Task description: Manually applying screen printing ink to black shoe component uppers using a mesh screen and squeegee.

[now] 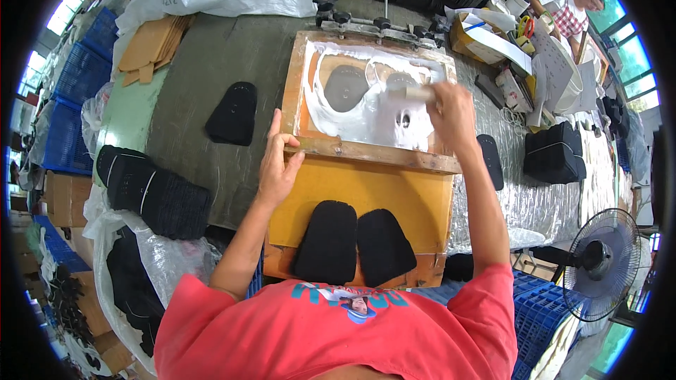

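Observation:
A wooden screen-printing frame lies in front of me, its mesh smeared with thick white paste. In my right hand is a squeegee with a pale handle, blurred and in contact with the pasted area. My left hand grips the frame's near left corner, one finger stretched along its side. Rounded openings show through the paste. Closer to me, a yellow board bears two black sole-shaped pads side by side.
One black pad lies left of the frame, another right, partly behind my forearm. Tied black stacks flank the table. A clamp bar spans the frame's far side. A fan stands right; a person sits beyond.

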Demonstrator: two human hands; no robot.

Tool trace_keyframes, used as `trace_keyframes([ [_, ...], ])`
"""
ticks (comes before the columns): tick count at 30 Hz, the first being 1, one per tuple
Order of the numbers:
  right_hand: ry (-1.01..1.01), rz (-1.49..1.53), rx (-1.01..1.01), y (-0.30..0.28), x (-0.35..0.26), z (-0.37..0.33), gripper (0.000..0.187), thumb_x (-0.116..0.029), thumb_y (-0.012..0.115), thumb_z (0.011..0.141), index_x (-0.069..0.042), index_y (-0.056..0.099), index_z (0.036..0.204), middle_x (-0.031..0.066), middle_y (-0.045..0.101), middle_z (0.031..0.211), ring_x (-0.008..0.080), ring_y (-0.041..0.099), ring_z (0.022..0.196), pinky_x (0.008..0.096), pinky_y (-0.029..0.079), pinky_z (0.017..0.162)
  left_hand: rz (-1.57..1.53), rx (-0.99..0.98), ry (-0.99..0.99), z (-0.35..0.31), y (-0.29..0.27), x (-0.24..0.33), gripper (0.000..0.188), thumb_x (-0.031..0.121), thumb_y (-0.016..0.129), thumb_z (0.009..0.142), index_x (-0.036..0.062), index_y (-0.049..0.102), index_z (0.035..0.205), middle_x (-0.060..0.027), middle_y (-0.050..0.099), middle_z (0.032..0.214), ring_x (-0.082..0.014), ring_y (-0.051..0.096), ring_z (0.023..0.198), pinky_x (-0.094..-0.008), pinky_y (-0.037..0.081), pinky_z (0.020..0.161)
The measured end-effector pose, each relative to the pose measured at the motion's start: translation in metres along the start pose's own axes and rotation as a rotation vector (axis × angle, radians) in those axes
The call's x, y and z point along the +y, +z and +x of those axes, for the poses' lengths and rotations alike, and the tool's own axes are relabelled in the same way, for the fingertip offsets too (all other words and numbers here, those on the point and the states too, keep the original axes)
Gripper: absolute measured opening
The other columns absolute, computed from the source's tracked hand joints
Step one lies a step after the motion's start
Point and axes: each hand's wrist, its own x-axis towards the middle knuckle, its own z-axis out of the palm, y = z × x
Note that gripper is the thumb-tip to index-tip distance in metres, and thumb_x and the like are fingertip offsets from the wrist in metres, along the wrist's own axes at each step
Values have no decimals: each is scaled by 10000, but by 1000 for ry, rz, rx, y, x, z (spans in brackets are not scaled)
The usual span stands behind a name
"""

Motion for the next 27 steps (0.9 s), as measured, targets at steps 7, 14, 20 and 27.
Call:
trace_keyframes([
  [7,27,-277,162,5,29,108,337,-45,584,767,-83,669,1091,130,637,1022,316,592,1031,419,442,935,-566,161,-45,2,2,24,305,-62,511,830,70,427,1092,-265,190,1588,-302,212,1474,-400,169,1174],
  [14,52,568,123,-200,-39,2,349,-145,543,777,48,653,1046,120,652,1017,183,588,1031,325,447,944,-329,227,290,84,-48,87,470,85,456,938,-12,405,1395,-204,331,1532,-279,291,1435,-399,180,1177],
  [20,-157,523,-480,-116,-43,-22,229,-66,632,810,-39,701,1027,130,701,1041,327,655,985,399,497,879,-388,229,268,88,-56,81,443,156,414,987,3,411,1403,-174,370,1513,-267,335,1411,-388,212,1171],
  [27,387,142,-171,57,32,7,344,-188,714,791,-49,654,1100,176,677,1059,381,624,1009,471,486,844,-270,223,-144,88,-22,-22,266,174,529,970,38,602,1186,-109,573,1269,-230,560,1113,-374,433,947],
])
